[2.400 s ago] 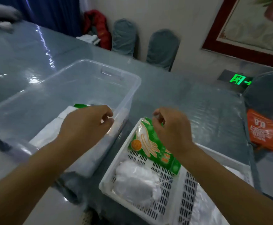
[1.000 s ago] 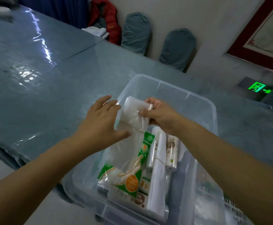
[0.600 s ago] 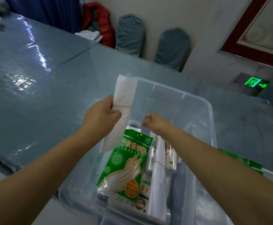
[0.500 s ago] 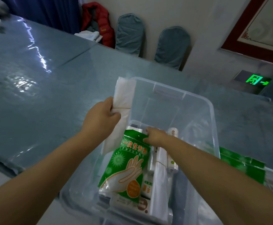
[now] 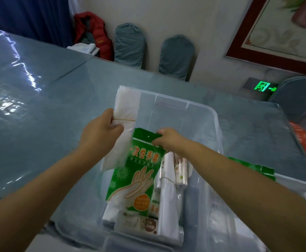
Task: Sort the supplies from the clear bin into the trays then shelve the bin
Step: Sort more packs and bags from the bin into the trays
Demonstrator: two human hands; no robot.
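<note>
The clear bin (image 5: 216, 124) stands on the table straight ahead of me. My left hand (image 5: 101, 130) grips a white bundle of plastic bags (image 5: 125, 106) tied with a rubber band, held upright over the bin's left rim. My right hand (image 5: 166, 139) pinches the top edge of a green pack of disposable gloves (image 5: 139, 171) and holds it raised above the bin's contents. Under it lie white bag bundles (image 5: 168, 211), a patterned roll (image 5: 180, 170) and a small labelled packet (image 5: 139, 223).
A white tray (image 5: 298, 186) with green packs (image 5: 252, 167) sits at the right, beside the bin. An orange packet (image 5: 301, 137) lies on a chair at far right. The grey-blue table (image 5: 39, 115) stretches left. Two covered chairs (image 5: 130, 44) stand against the wall.
My right hand has closed on the top of the green glove pack and lifted it. My left hand keeps the white bag bundle over the bin's left rim.
</note>
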